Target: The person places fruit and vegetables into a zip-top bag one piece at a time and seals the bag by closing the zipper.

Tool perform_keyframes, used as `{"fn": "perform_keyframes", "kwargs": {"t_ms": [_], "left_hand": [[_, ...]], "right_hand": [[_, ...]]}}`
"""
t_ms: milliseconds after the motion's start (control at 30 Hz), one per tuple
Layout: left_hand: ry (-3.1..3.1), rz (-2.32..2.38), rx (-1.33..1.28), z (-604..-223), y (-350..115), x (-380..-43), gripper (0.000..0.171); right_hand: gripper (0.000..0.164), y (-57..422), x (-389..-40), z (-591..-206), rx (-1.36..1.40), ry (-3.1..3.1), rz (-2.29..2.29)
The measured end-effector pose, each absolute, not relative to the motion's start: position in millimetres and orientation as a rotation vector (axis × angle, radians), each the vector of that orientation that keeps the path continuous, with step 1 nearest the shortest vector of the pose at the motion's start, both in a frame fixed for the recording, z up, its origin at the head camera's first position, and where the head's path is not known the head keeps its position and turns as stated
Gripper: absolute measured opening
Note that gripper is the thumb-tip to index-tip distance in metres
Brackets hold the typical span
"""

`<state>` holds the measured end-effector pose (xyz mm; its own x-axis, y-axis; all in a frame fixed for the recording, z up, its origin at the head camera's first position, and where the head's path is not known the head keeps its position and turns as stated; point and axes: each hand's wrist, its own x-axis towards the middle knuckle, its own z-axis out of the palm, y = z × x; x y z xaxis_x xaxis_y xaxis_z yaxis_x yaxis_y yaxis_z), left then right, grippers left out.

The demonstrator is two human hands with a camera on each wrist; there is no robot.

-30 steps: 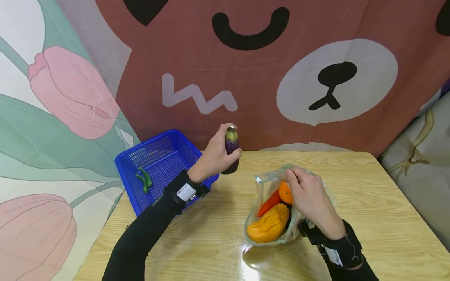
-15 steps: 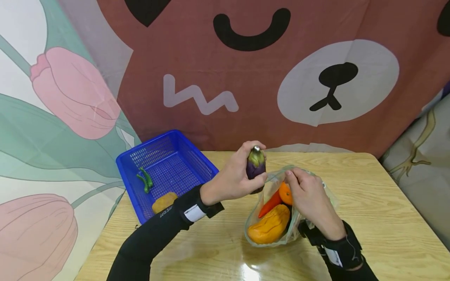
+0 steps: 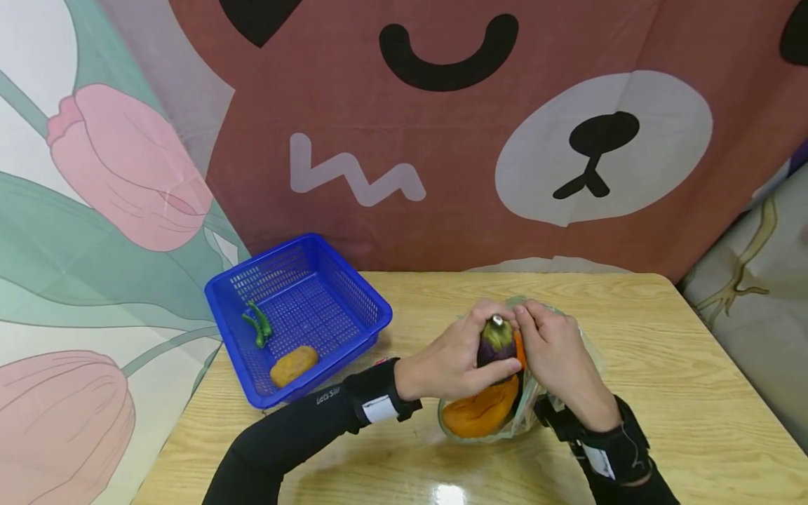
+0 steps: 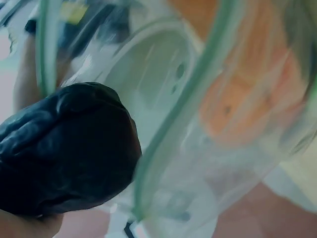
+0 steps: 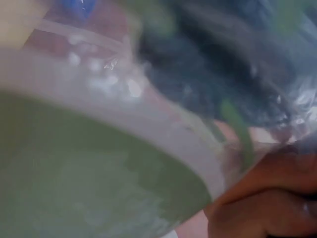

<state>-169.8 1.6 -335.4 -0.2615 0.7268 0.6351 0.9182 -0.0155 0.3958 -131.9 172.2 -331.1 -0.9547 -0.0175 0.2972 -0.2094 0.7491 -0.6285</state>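
My left hand (image 3: pixel 451 361) grips a dark purple eggplant (image 3: pixel 496 344), its green stem end up, over the mouth of a clear plastic bag (image 3: pixel 529 414). In the left wrist view the eggplant's dark end (image 4: pixel 74 148) is beside the bag's green-edged rim (image 4: pixel 168 124). My right hand (image 3: pixel 558 354) pinches the bag's rim between thumb and fingers. Inside the bag lie a yellow-orange, mango-like piece (image 3: pixel 482 410) and something orange (image 3: pixel 520 348), mostly hidden behind the left hand. Through the plastic, the right wrist view shows a blurred dark shape (image 5: pixel 213 69).
A blue perforated basket (image 3: pixel 341 308) stands at the left of the wooden table (image 3: pixel 663 393). Green chili peppers (image 3: pixel 259 324) and a brown potato-like lump (image 3: pixel 294 365) lie in it. A printed cloth (image 3: pixel 454 168) hangs behind the table.
My left hand has carried the eggplant from beside the basket rightward and down to the bag's mouth. The potato-like lump in the basket has come into sight. My right hand has stayed on the bag.
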Motion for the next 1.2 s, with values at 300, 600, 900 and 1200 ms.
{"fn": "perform_keyframes", "kwargs": {"t_ms": [300, 600, 900, 1200], "left_hand": [[-1.912, -0.774, -1.654, -363, 8, -162, 0.048], [-1.985, -0.842, -1.716, -374, 8, -160, 0.059], [-2.132, -0.698, -1.888, -383, 8, -161, 0.036], [-2.35, -0.346, -2.124, -389, 15, -162, 0.053]], "right_hand": [[0.042, 174, -130, -328, 0.139, -2.646, 1.042], [0.043, 176, -127, -324, 0.119, -2.667, 1.032], [0.043, 181, -123, -320, 0.16, -2.759, 1.043], [0.038, 182, -117, -317, 0.198, -2.806, 1.112]]}}
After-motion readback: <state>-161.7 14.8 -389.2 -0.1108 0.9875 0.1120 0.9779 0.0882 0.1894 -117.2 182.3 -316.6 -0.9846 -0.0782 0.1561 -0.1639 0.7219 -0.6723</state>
